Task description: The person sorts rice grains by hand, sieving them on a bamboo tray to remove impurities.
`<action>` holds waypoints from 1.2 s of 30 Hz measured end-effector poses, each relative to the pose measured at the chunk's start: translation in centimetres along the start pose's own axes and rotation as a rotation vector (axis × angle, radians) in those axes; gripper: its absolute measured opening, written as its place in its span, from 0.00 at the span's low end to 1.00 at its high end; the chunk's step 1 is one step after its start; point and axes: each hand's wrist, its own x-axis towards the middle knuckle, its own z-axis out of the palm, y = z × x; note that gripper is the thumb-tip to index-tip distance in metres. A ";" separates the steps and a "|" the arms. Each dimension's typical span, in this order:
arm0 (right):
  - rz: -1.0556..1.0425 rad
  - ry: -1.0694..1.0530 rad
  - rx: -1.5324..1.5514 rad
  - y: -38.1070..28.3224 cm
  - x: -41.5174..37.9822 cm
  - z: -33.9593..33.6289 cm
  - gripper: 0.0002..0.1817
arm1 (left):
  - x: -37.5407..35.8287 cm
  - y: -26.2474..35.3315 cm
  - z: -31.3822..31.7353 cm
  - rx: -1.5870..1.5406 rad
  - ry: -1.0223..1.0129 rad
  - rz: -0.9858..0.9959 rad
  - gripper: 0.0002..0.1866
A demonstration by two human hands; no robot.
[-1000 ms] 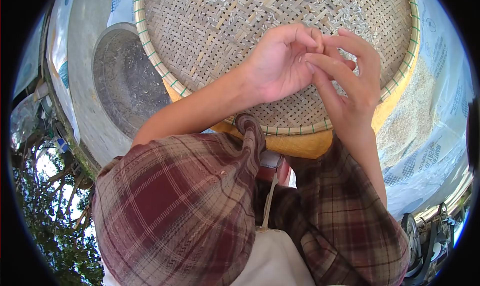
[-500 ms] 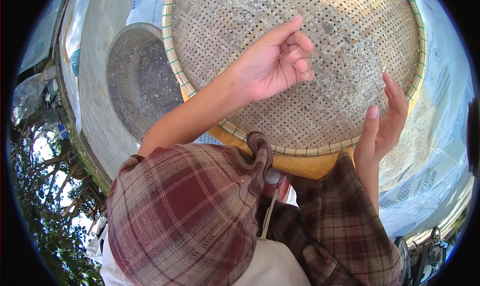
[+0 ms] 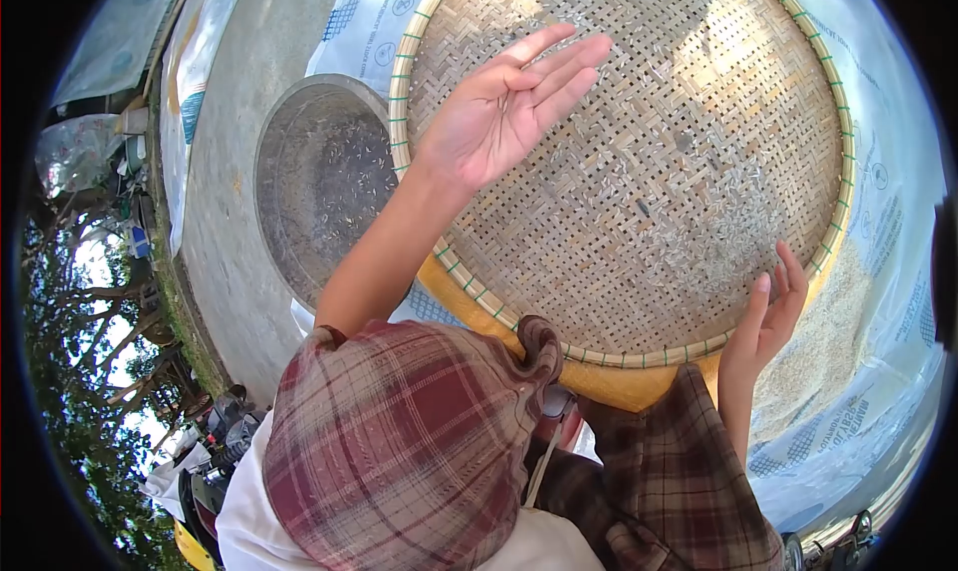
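Woven bamboo, pale tan and bound in green stitches, forms the broad round tray with a raised rim (image 3: pixel 544 262) beneath the fingers of both hands. The left hand (image 3: pixel 477 137) hangs over the tray's left part, palm up, its fingers stretched out with slight gaps between them. The right hand (image 3: pixel 763 333) is at the near right rim, thumb standing a little apart from its raised fingers; whether it touches the rim, I cannot tell. Slender pale grains (image 3: pixel 714 247) lie scattered across the weave, thickest just left of the right fingers and beyond them. A round grey basin (image 3: pixel 289 187) holding a few grains sits left of the left fingers, the forearm crossing its edge. Yellow-orange material (image 3: pixel 639 383) shows under the tray, left of the right hand and nearer the body. Right of the right fingers, a cream heap of fine grain (image 3: pixel 823 356) rests on bluish-white printed plastic sheeting (image 3: pixel 903 172).
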 end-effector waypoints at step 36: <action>-0.173 -0.102 -0.135 0.4 -0.1 -0.1 0.21 | -0.5 -0.8 1.3 0.255 0.116 0.013 0.33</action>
